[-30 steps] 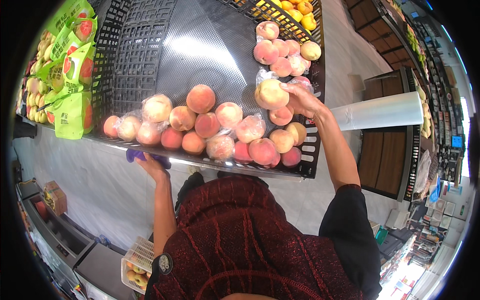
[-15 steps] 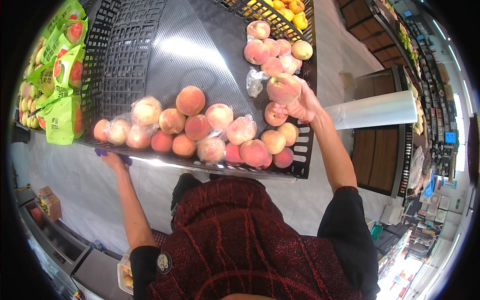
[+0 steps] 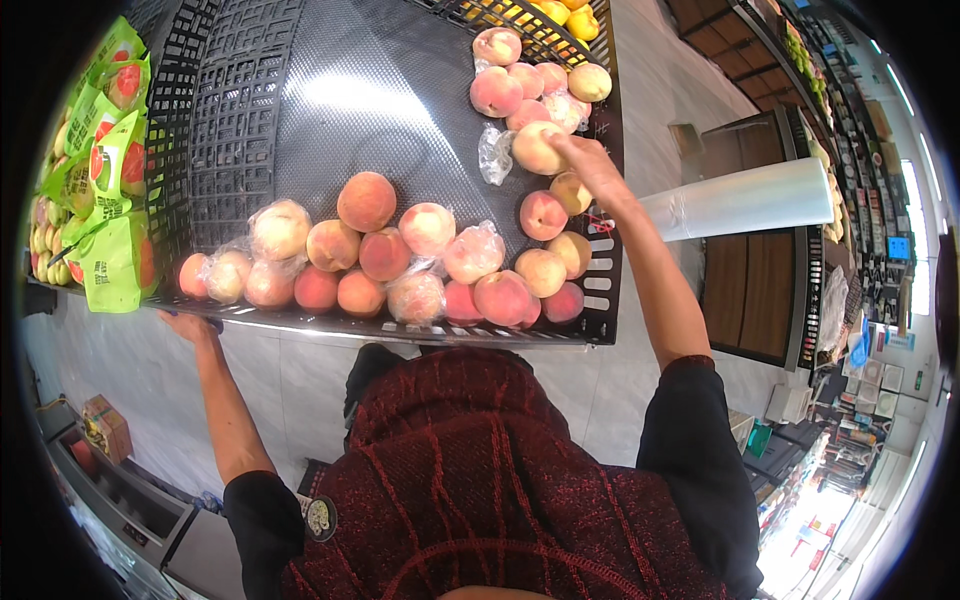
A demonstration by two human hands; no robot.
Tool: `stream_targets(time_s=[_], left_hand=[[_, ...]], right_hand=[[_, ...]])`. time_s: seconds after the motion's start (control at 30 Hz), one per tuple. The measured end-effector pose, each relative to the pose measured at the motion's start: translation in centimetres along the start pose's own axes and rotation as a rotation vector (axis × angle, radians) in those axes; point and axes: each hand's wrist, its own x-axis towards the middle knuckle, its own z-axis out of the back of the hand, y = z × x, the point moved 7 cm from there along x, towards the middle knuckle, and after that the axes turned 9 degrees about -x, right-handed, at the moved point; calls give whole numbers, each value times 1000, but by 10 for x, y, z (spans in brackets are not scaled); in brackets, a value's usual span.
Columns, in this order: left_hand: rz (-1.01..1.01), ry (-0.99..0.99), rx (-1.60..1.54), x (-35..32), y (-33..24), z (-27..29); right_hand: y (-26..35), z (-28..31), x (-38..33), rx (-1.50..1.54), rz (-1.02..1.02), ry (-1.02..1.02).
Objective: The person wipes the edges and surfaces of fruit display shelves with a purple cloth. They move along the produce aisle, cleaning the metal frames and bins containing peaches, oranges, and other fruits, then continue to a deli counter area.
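My right hand [image 3: 594,168] is closed round a pale yellow-pink peach [image 3: 538,147] at the right side of a black display bin [image 3: 612,240]. Crumpled clear plastic wrap [image 3: 494,153] lies just left of that peach. Below my hand are a red peach [image 3: 543,215] and a yellowish peach [image 3: 572,192], side by side. My left hand [image 3: 190,325] is at the bin's front left edge, with most of its fingers hidden by the edge. Peaches [image 3: 386,254] line the front of the bin, several in clear wrap. More peaches [image 3: 496,92] are heaped at the upper right.
Green printed fruit bags [image 3: 122,255] stand left of the bin's slatted wall. A black divider [image 3: 545,45] separates yellow fruit [image 3: 580,22] at the back right. A clear plastic bag roll [image 3: 735,200] juts in from the right. Brown display cabinets [image 3: 750,270] stand beyond.
The peach in my right hand is now lower, nestled among the others; I cannot tell if it is the same one. A yellowish peach below it has come into sight. My left hand has slid left.
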Motion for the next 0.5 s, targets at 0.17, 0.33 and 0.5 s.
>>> stream_targets(time_s=[0.17, 0.33, 0.5], left_hand=[[-7, 22, 3, 1, 9, 10], [-59, -7, 72, -31, 8, 5], [-131, 36, 221, -132, -45, -64]], right_hand=[[11, -34, -4, -537, 22, 28], [-8, -36, -1, -212, 52, 46], [-18, -40, -37, -815, 368, 208]])
